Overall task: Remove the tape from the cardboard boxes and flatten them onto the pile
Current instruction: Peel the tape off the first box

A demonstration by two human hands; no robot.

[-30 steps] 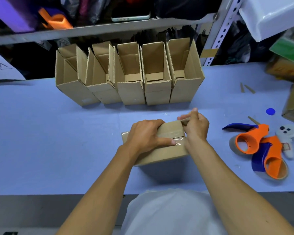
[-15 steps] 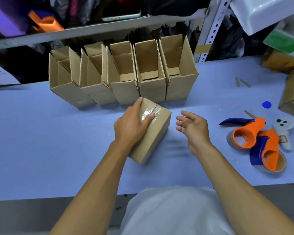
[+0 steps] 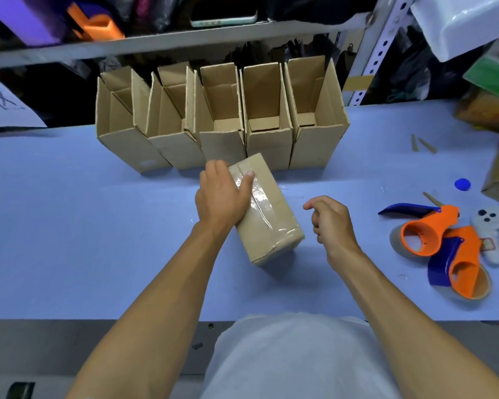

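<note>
Sealed cardboard box (image 3: 267, 210), clear tape (image 3: 260, 201) along top: on tabletop (image 3: 69, 226), gripped by left hand (image 3: 221, 197). Right hand (image 3: 330, 221) beside it, loosely curled, empty. Five open boxes (image 3: 222, 122) behind it, nothing visible inside.

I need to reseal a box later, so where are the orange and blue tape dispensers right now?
In the head view, the two orange and blue tape dispensers lie on the blue table at the person's right, beyond the empty right hand.
</note>
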